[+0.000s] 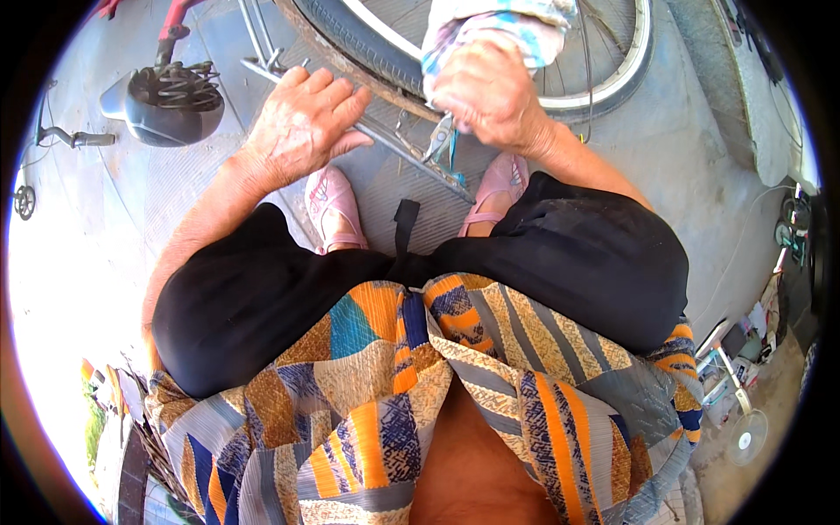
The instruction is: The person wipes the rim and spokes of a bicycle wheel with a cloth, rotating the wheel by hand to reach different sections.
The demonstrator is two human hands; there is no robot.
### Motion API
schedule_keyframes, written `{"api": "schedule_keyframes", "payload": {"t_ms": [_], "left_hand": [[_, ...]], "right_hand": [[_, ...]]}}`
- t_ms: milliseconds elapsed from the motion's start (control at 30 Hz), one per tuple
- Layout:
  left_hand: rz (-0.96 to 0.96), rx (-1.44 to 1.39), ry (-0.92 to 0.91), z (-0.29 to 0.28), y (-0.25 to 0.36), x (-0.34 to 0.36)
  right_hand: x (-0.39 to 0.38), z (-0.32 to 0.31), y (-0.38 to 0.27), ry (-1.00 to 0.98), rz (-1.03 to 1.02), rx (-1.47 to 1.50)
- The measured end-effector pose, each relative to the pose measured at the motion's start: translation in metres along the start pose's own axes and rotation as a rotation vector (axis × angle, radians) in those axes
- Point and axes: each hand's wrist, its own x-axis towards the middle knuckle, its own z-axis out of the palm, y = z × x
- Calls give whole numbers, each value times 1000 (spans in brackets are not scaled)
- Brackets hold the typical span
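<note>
My left hand (306, 122), in the upper middle, has its fingers curled over a metal bar (394, 144) that runs diagonally beneath it. My right hand (494, 96) is bunched closed around something I cannot make out, just above a silver tool or fitting (442, 140) with teal on it. A checked cloth (494, 26), possibly a sleeve, covers the area just beyond that hand. Behind these is a bicycle wheel (389, 52) with a dark tyre, silver rim and rusty curved band.
A red bicycle frame (171, 22) and a grey basin-like object with coiled dark material (166, 122) are at upper left. My pink shoes (332, 206) stand on the paved ground (700, 245). A white-framed object with a round disc (748, 433) and clutter lie at lower right.
</note>
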Motion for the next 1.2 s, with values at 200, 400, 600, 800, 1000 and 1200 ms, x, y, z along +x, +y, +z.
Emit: {"api": "schedule_keyframes", "payload": {"t_ms": [200, 400, 600, 800, 1000, 1200], "left_hand": [[11, 17, 76, 0, 1, 0], [4, 21, 85, 2, 1, -1], [20, 4, 83, 3, 0, 3], [26, 45, 62, 4, 0, 1], [24, 48, 49, 5, 1, 5], [9, 68, 51, 2, 2, -1]], "right_hand": [[4, -5, 21, 24, -134, 11], [14, -17, 47, 99, -13, -18], [-3, 10, -5, 61, -101, -39], [9, -6, 19, -106, -164, 0], [17, -23, 78, 12, -274, -305], [26, -22, 95, 21, -282, -363]]}}
